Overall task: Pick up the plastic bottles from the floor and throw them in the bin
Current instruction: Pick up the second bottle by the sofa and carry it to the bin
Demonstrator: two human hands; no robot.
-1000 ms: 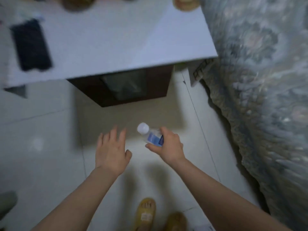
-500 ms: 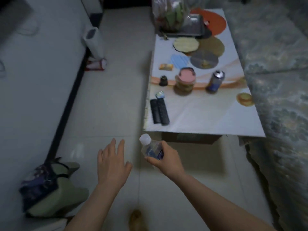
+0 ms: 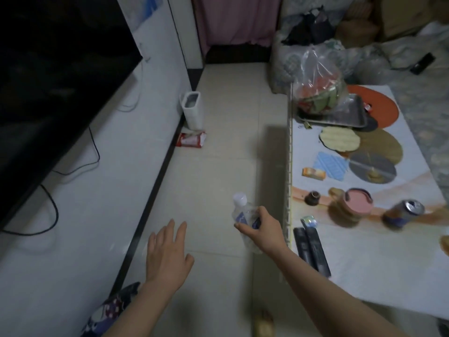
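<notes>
Right hand (image 3: 263, 233) grips a clear plastic bottle (image 3: 245, 218), cap up, just left of the bench (image 3: 364, 263); left hand (image 3: 167, 257) beside it, empty, fingers spread

We cannot see the middle of the plastic bottle (image 3: 243, 215), since the right hand (image 3: 263, 231) wraps over it and its label is unreadable. The can (image 3: 403, 213) and the round pink-topped container (image 3: 352, 208) on the worktop (image 3: 364, 271) are smeared by blur. The patterned bag (image 3: 109, 312) and a yellowish shoe (image 3: 263, 323) are cut off by the bottom edge. The bin (image 3: 193, 110) keeps its contents too dim to tell.
</notes>
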